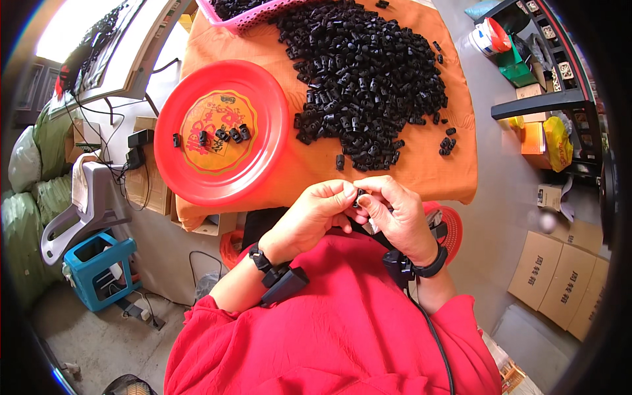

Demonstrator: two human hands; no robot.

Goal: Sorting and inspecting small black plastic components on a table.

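Observation:
Close to my body, at the table's front edge, both my hands meet over one small black piece, which looks like a plastic cord lock [359, 198]. My left hand [308, 214] pinches it between thumb and fingers. From the other side, the thumb and forefinger of my right hand [397, 214] close on the same piece. Beyond them a large heap of like black cord locks [372, 79] covers much of the orange cloth [428, 181]. On the left sits a round red plate [270, 155] with several black pieces lying on it.
A pink basket [253, 18] with black pieces stands at the table's far left. On the floor are a blue stool [99, 270] at left and cardboard boxes [559, 280] at right. Under the table's front right is a red basket [451, 230].

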